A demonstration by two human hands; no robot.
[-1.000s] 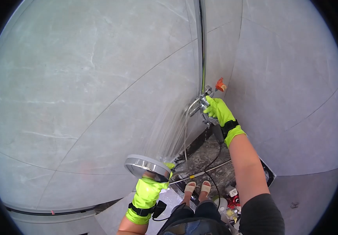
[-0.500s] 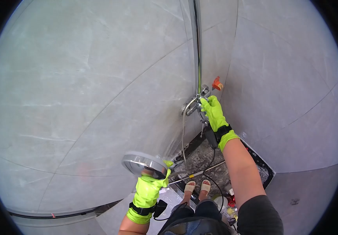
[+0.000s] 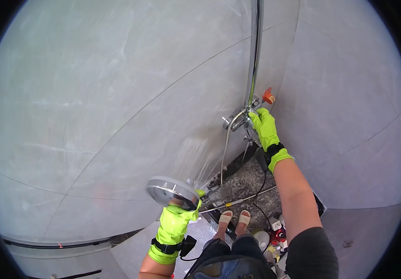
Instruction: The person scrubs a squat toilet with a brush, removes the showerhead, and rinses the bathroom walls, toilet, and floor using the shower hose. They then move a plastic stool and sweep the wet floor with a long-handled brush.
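Note:
My left hand (image 3: 178, 221), in a yellow-green rubber glove, is closed at the lower edge of a large round chrome shower head (image 3: 170, 189); most of the fingers are hidden behind it. Water (image 3: 193, 156) sprays from there onto the tiled wall. My right hand (image 3: 264, 125), gloved alike, grips the chrome shower tap (image 3: 247, 114) on the wall near the corner, its thumb and fingers closed round the right part. A flexible shower hose (image 3: 226, 146) hangs from the tap. The tap's chrome riser pipe (image 3: 255, 51) runs upward out of view.
An orange-red fitting (image 3: 268, 96) sticks out beside the tap. A pole (image 3: 237, 202) with a yellow band crosses the wet dark floor (image 3: 244, 179). Bottles and containers (image 3: 277, 235) crowd beside my sandalled feet (image 3: 226, 217). Cables run from the wrist straps.
A fan of water now shows against the wall above the shower head. The view has shifted, so the tap and right hand appear further right. Both hands keep their holds.

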